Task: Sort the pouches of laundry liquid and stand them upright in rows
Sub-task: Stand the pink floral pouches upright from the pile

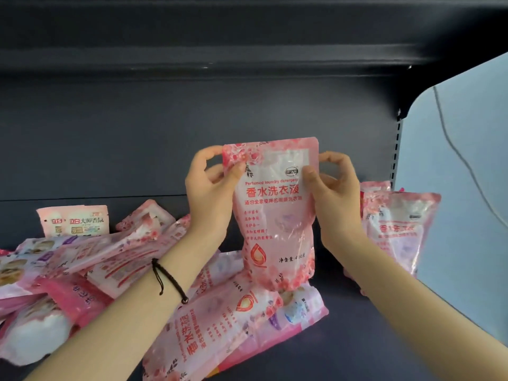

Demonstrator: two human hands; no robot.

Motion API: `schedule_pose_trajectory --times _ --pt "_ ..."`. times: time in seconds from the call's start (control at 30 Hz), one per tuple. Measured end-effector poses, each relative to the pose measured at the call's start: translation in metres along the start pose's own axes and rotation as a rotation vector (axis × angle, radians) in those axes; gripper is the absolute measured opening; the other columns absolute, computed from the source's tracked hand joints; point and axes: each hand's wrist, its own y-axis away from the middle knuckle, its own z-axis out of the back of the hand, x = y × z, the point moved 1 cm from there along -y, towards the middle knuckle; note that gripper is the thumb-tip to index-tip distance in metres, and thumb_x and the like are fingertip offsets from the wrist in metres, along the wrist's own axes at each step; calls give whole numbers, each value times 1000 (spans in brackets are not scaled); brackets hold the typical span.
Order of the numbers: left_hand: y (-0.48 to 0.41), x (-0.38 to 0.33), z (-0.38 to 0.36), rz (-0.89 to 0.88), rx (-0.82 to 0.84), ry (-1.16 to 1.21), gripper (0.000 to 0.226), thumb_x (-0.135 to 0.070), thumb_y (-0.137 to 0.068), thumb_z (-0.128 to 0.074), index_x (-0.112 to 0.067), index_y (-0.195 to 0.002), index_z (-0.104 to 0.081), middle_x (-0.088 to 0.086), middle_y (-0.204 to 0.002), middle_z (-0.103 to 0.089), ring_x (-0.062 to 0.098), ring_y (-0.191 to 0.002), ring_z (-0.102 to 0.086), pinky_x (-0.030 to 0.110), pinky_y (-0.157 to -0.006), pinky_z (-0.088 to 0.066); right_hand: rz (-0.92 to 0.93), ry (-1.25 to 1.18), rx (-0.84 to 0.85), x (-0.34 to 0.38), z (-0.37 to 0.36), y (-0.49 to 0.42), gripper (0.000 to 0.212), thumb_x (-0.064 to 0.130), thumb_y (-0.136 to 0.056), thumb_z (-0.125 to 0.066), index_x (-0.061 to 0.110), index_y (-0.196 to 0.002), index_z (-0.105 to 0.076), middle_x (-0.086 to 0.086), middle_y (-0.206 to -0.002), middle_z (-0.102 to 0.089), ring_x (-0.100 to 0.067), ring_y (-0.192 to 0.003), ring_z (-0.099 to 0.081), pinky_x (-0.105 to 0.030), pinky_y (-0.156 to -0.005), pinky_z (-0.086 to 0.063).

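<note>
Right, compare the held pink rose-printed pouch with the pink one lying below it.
The held pink rose-printed pouch is upright, text level; the flat pink pouch lies slanted, text sideways. Left hand and right hand pinch the held one's top; none grips the flat one. Same print.

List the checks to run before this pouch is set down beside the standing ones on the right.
1. Grip: left hand and right hand each pinch a top corner of the held pouch: ok.
2. Held pouch upright, label facing the person: ok.
3. Its bottom clear of the lying pouch beneath: cannot tell.
4. Print matches the standing pouches: ok.
5. Bare shelf showing beside them: ok.
6. Pile at left stood up: not ok, lying flat.
</note>
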Motion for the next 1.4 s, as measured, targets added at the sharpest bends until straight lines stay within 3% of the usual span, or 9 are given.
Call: schedule_pose_trajectory --times 0.1,0.27,0.7,0.8,0.93,1.03,1.17,1.3,1.4 --pt "23 1 -37 24 37 33 24 -13 -84 -72 -22 -102 -58 -4 -81 -75 12 -75 -72 18 -60 -53 24 59 1 11 46 8 15 13 -94 -59 25 -90 -51 -24 -75 -67 -28 -62 -65 -42 -51 -56" --pt "62 13 -98 67 74 87 24 -12 -85 -72 -23 -102 -58 1 -81 -75 15 -75 -72 21 -61 -54 -5 103 -7 15 123 9 18 10 -94 -57 24 -88 -48 -9 -62 -63 -19 -54 -58 -27 -45 -49" --pt "137 51 -180 124 104 -63 38 -20 -83 -74 -40 -108 -54 0 -102 -73 9 -93 -70 29 -82 -56 -78 221 87 -16 242 12 18 17 -96 -54 32 -94 -47 -16 -77 -63 -22 -68 -56 -34 -60 -50" --pt "159 58 -170 97 286 -169 79 -24 -75 -81 -62 -124 -33 -19 -130 -55 -1 -111 -59 18 -86 -51 -32 228 244 -29 258 20 54 25 -85 -67 43 -121 -32 -6 -103 -66 -16 -81 -66 -29 -71 -57" --pt "192 76 -151 87 598 -591 102 -37 -68 -84 -66 -136 -12 -41 -137 -25 -15 -121 -39 19 -97 -42 73 648 533 -50 276 42 105 37 -65 -84 59 -137 -11 26 -132 -38 -4 -104 -57 -23 -80 -53" --pt "202 85 -151 97 626 -660 105 -31 -72 -81 -66 -137 -6 -38 -126 -28 -14 -111 -45 13 -84 -48 36 807 606 -64 284 48 106 35 -66 -80 64 -138 -9 42 -121 -31 -9 -89 -59 -32 -71 -57" --pt "200 93 -166 86 627 -638 105 -25 -76 -77 -67 -137 -2 -29 -128 -29 -18 -108 -42 1 -75 -44 4 790 593 -72 292 40 109 20 -67 -83 63 -139 -13 32 -117 -42 -6 -82 -58 -30 -64 -57" --pt "198 97 -170 79 632 -657 104 -29 -77 -77 -66 -137 0 -25 -131 -30 -9 -105 -47 11 -77 -48 -22 748 598 -70 293 34 108 18 -68 -83 65 -137 -14 30 -122 -41 1 -90 -55 -19 -67 -53" --pt "198 91 -160 57 667 -737 97 -39 -79 -74 -67 -136 0 -25 -132 -30 -5 -108 -49 21 -85 -51 20 995 591 -58 293 38 98 39 -72 -78 67 -134 -7 23 -108 -42 -2 -77 -53 -19 -58 -48"
